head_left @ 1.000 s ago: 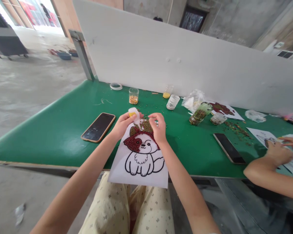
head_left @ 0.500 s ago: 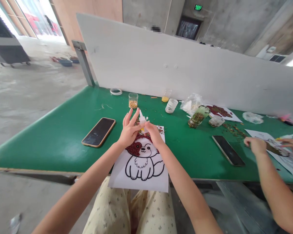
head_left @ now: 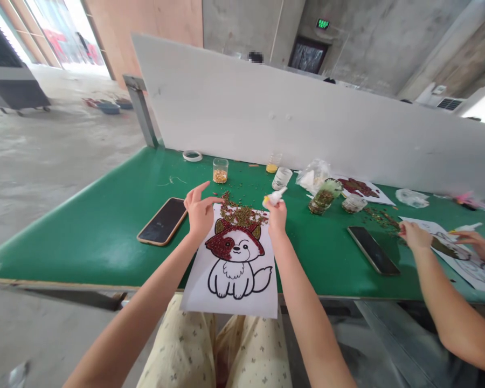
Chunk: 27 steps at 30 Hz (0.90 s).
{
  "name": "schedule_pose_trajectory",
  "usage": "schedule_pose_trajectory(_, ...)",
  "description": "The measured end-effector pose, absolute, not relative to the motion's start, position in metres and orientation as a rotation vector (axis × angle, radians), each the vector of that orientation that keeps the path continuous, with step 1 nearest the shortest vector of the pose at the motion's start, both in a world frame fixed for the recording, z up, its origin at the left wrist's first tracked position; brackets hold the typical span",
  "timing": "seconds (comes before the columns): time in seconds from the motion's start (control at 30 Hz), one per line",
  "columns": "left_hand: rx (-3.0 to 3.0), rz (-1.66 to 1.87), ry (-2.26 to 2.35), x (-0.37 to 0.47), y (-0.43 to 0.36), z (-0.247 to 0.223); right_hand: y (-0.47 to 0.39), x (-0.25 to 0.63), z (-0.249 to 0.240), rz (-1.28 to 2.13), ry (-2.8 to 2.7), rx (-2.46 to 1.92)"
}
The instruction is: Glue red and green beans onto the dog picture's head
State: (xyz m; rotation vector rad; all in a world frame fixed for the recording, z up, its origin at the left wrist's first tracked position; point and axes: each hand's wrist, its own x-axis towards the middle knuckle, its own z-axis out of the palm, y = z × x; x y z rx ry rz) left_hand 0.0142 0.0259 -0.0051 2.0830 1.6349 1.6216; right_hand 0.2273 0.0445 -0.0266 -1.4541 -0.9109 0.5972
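A paper sheet with a cartoon dog drawing (head_left: 234,275) lies at the table's front edge, overhanging it a little. Dark red grains cover part of the dog's head, and greenish ones fill the ears. Loose green seeds (head_left: 242,215) are heaped across the sheet's top and the table behind. My left hand (head_left: 201,211) is beside the sheet's upper left corner, fingers apart and holding nothing. At the upper right corner, my right hand (head_left: 277,213) grips a small white glue bottle (head_left: 275,198) with a yellow part, its nozzle pointing up and right.
A phone (head_left: 163,221) lies left of my left hand. Behind are a jar of yellow grains (head_left: 220,171), a white cup (head_left: 282,178) and a tilted seed jar (head_left: 325,196). A second phone (head_left: 372,250) and another person's hands (head_left: 416,237) over a drawing are at right.
My hands have moved apart, left hand to the left and right hand to the right with the glue bottle. The dog's ears and the seed heap between them are now uncovered.
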Motion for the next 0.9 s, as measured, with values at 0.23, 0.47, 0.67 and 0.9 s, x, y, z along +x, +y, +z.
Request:
schedule_pose_trajectory(0.23, 1.28, 1.825, 1.412, -0.004, 0.044, -0.013, 0.038, 0.278, -0.033, 0.294, -0.921, -1.84)
schedule_pose_trajectory(0.47, 1.362, 1.642, 1.482, 0.001, 0.037, -0.012, 0.037, 0.292, -0.032, 0.167, -1.058, -2.13)
schedule_pose_trajectory(0.67, 1.467, 1.599, 1.55, 0.009, 0.035, -0.012, 0.044, 0.301, -0.028, 0.121, -1.219, -2.181)
schedule_pose_trajectory(0.9, 1.37, 1.464, 1.718, 0.004, 0.048, -0.026, 0.049, 0.304, -0.032, 0.102, -1.311, -2.163)
